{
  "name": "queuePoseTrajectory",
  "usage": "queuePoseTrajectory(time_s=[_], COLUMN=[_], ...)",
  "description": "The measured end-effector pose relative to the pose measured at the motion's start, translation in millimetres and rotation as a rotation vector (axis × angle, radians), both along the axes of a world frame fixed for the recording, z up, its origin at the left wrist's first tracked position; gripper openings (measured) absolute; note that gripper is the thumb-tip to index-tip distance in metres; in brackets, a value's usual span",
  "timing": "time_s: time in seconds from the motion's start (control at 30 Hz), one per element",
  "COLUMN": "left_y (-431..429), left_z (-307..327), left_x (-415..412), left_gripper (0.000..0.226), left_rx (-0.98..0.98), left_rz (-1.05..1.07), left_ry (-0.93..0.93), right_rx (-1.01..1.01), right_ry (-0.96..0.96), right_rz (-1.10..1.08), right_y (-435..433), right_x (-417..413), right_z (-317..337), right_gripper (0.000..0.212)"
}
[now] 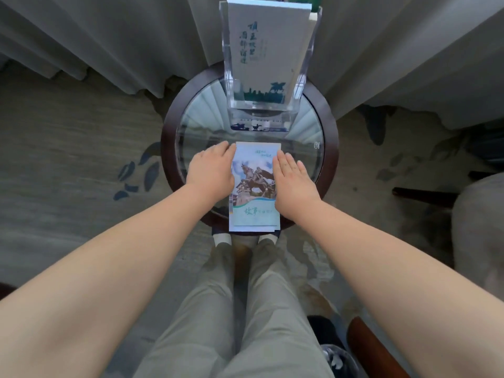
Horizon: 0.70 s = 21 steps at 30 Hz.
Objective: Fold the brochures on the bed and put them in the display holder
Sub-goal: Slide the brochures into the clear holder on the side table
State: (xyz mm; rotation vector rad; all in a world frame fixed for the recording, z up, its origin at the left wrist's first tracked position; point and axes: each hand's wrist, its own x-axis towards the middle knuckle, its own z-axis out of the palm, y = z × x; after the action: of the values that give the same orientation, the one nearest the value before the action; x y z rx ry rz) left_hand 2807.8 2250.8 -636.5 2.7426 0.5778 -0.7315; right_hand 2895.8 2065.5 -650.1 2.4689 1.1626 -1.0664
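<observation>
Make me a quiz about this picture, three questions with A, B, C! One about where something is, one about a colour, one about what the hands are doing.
1. Where does the clear plastic display holder stand?
A. on the carpet
B. on the far side of the round glass-topped table
C. on a chair

2. What colour is that table's rim?
A. dark brown
B. yellow
C. pink

3. How do the left hand and right hand lie?
A. curled into fists
B. pinching a pen
C. flat, fingers straight, on the folded blue brochure with the horse statue picture

Answers:
1 B, its base sits on the glass beyond the hands.
2 A, the ring round the glass is dark brown.
3 C, each hand rests on one side of the brochure.
</observation>
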Motion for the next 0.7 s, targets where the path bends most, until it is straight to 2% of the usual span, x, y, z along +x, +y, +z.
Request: queuePoseTrajectory(time_s=[0.17,0.27,0.37,0.53,0.7], left_y=[-23,-34,-46,-70,-87], left_z=[-38,-57,-70,-75,-75], left_x=[-25,-41,-51,-47,-31], left_gripper=[0.069,0.076,0.076,0.079,0.085], left_rx=[-0.106,-0.141,-0.174,-0.207,-0.356], left_rz=[0.113,0.166,0.216,0.386,0.642], left_ry=[0.056,0.136,0.142,0.040,-0.136], right_rx=[0.009,-0.056,-0.103,0.008,0.111], right_ry=[0.095,0.130,0.145,0.111,0.163], right_rz=[-0.123,-0.225,-0.278,-0.309,-0.418], right_y=[-4,-8,-17,-28,-25], right_x=[-34,-49,-59,-69,-74], right_z=[-40,-58,-70,-78,-76], right_gripper=[0.089,0.092,0.099,0.099,0.096])
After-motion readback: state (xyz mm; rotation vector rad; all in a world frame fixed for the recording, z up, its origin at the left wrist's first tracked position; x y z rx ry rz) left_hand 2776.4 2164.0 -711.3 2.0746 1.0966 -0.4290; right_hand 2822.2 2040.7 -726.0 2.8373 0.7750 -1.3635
